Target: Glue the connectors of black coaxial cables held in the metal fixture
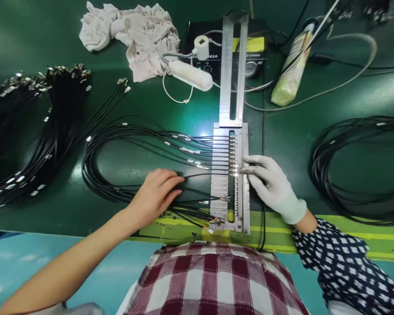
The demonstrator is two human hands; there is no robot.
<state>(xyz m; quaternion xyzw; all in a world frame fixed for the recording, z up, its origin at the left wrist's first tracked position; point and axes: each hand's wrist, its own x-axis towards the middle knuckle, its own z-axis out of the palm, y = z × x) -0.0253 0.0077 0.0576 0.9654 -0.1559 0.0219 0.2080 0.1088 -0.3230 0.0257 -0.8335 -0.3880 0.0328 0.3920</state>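
Observation:
My bare left hand pinches a black cable left of the metal fixture. That cable runs right, across the grooved plate, to the slotted strip. My right hand, in a white glove, rests its fingertips on the fixture's right rail, beside the cable's end; the thumb is apart, and nothing large is in it. Several cables with orange and silver tips lie side by side in the upper grooves. Loose cable ends lie over the fixture's lower part. The cables loop round in a coil at the left.
A large cable bundle lies far left, another coil far right. Behind the fixture are a black control box, a white lamp, a crumpled cloth and a wrapped bottle. A metal slotted arm extends back.

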